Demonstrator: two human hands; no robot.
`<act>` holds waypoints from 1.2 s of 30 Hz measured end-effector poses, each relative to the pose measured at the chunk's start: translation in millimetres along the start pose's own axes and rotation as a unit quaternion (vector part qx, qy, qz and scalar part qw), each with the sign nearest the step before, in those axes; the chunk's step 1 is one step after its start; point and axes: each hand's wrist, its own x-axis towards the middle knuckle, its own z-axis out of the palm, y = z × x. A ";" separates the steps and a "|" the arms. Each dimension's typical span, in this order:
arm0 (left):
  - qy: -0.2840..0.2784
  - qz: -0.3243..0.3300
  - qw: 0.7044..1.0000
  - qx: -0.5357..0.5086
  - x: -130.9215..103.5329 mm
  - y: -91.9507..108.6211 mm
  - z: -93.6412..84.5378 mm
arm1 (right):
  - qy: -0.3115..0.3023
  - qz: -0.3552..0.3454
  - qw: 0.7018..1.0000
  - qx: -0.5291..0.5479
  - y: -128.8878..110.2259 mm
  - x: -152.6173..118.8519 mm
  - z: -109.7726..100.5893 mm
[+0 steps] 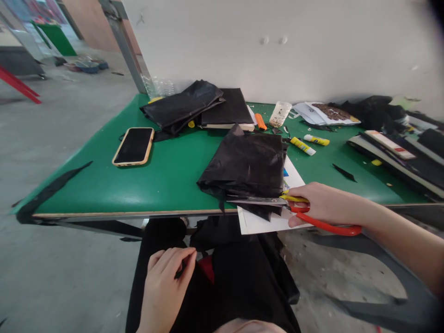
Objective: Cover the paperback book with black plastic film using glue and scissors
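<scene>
My right hand (317, 201) is closed around the red and yellow handles of a pair of scissors (256, 200), at the table's front edge. The blades point left and lie along the near edge of a folded black plastic sheet (246, 162). Beneath that sheet is a white printed paper or booklet (258, 224), jutting out over the edge. My left hand (166, 282) rests above my lap with its fingers curled and the thumb against the index finger; nothing shows in it.
On the green table (173, 175) lie a phone (133, 146), more black plastic (183, 106), a black-covered book (231, 108), an orange object (260, 121), two glue sticks (302, 146) and a plastic cup (280, 114). Stacked books (398, 157) sit at the right. A white wall (277, 60) stands behind.
</scene>
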 end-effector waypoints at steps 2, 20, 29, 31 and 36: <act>-0.004 -0.002 1.000 0.002 -0.9 -1.0 -0.1 | -0.009 -0.003 1.000 0.001 -1.2 -1.7 -0.9; 0.001 -0.001 1.000 0.009 -5.3 -2.7 1.8 | -0.030 -0.009 0.999 0.004 -5.6 -3.1 -7.4; 0.000 0.004 1.000 0.010 -6.0 -3.8 1.0 | -0.019 -0.012 1.000 -0.007 -5.7 -1.3 -7.4; 0.000 0.001 1.000 0.012 -6.1 -3.3 0.6 | -0.019 -0.017 1.000 -0.002 -5.2 -0.7 -8.2; -0.004 -0.002 1.000 0.015 -5.6 -2.8 1.1 | -0.027 -0.025 0.999 0.009 -4.8 1.1 -9.5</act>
